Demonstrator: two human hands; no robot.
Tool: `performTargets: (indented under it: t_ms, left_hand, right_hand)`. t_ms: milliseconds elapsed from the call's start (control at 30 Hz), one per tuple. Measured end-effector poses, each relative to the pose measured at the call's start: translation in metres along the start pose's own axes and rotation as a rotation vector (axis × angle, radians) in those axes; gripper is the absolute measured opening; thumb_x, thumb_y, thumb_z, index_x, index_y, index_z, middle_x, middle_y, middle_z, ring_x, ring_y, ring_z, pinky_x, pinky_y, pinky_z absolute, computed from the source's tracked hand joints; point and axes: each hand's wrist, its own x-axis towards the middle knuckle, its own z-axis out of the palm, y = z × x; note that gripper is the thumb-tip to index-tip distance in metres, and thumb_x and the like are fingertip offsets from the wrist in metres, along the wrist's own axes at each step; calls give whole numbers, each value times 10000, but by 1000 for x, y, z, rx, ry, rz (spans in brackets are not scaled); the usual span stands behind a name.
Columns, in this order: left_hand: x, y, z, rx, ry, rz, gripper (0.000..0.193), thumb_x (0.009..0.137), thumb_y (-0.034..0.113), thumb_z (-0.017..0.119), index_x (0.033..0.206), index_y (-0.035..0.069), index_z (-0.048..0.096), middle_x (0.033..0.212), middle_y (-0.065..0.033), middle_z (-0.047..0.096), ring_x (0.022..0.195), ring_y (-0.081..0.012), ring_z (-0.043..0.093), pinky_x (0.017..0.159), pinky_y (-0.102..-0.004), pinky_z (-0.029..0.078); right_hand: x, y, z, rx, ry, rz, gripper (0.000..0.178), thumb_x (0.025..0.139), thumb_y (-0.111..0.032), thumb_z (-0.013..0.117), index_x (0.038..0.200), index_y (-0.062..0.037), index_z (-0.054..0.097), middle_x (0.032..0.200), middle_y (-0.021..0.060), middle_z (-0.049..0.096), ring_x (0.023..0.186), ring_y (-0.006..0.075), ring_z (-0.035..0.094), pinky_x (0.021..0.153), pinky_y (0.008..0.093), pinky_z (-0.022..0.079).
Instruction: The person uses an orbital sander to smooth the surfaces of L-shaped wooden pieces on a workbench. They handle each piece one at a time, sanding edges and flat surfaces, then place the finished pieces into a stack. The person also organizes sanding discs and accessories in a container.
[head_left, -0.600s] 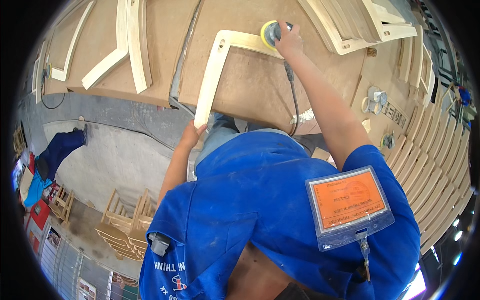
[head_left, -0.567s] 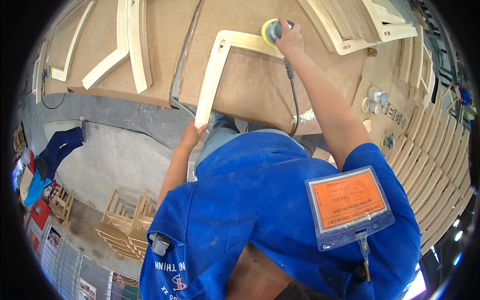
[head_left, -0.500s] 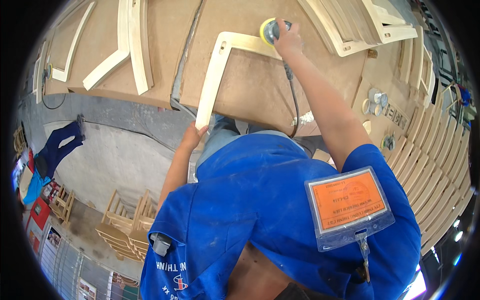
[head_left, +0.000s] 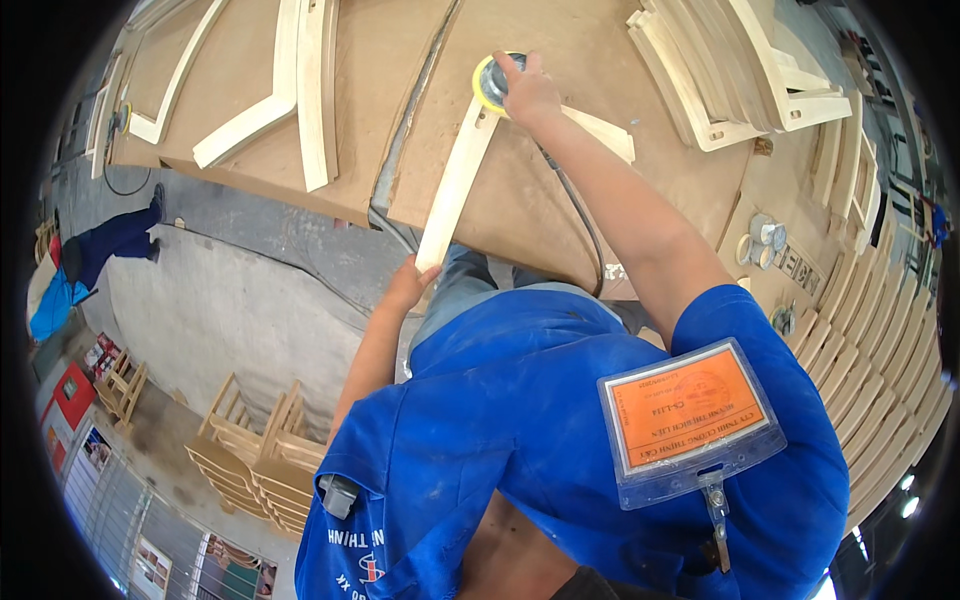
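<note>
My right hand (head_left: 530, 92) is wrapped over a round orbital sander (head_left: 493, 84) with a yellow rim. The sander rests on the corner of an L-shaped pale wooden frame piece (head_left: 456, 185) lying on the brown-covered table. Part of the piece's farther arm is hidden under my right hand and forearm. At the near end of its long arm, my left hand (head_left: 412, 284) grips the wood, with the fingers closed round it at the table's front edge. A dark hose (head_left: 577, 205) runs from the sander toward me.
Bent wooden pieces (head_left: 316, 100) lie at the left on the table (head_left: 370, 60). Stacked frames (head_left: 690, 75) stand at the far right, with rows of wooden slats (head_left: 860, 370) below. Round sanding discs (head_left: 762, 240) sit nearby. Another person (head_left: 110, 240) is at the far left.
My right hand has moved the sander left along the frame piece, from its farther arm onto the corner. My left hand still holds the near end. The piece has turned slightly.
</note>
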Motion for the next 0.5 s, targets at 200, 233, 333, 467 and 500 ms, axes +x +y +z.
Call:
performTargets:
  t_ms: [200,233,333,467,500]
  left_hand:
    - [0,-1,0,-3,-12,-25,556,826,392,658,1156,-30,510,1059,-267,609,1034,-380,579,863,-407,453]
    - [-1,-2,0,-8,-12,-22,558,826,392,658,1159,-30,508,1058,-267,609,1033,-382,579,863,-408,453]
    - [4,-4,2,-57,5,17,557,825,385,662,1160,-33,507,1060,-266,610,1030,-379,580,861,-403,455]
    - [2,-4,1,-22,-10,-6,558,824,374,666,1164,-39,506,1068,-260,611,1029,-366,586,859,-395,458]
    - [1,-3,0,-23,-22,-12,560,824,374,666,1165,-41,505,1070,-258,611,1030,-363,586,860,-394,457]
  right_hand:
    - [9,-3,-7,-14,20,28,615,805,-108,593,1336,-319,365,1245,184,367,995,391,564,826,444,503]
    - [4,-2,-7,-6,-3,17,591,819,-84,548,1334,-315,373,1263,188,356,1022,389,552,839,432,501]
    - [-7,-5,-4,-2,-53,-26,562,832,-63,506,1325,-306,388,1265,192,355,1031,391,546,835,424,503]
    - [-3,-1,-6,-12,-17,23,616,811,-148,627,1334,-327,356,1237,163,380,1004,389,559,817,452,504]
    - [2,2,-9,-15,-7,41,613,811,-150,626,1333,-328,358,1238,163,382,1003,388,561,817,453,504]
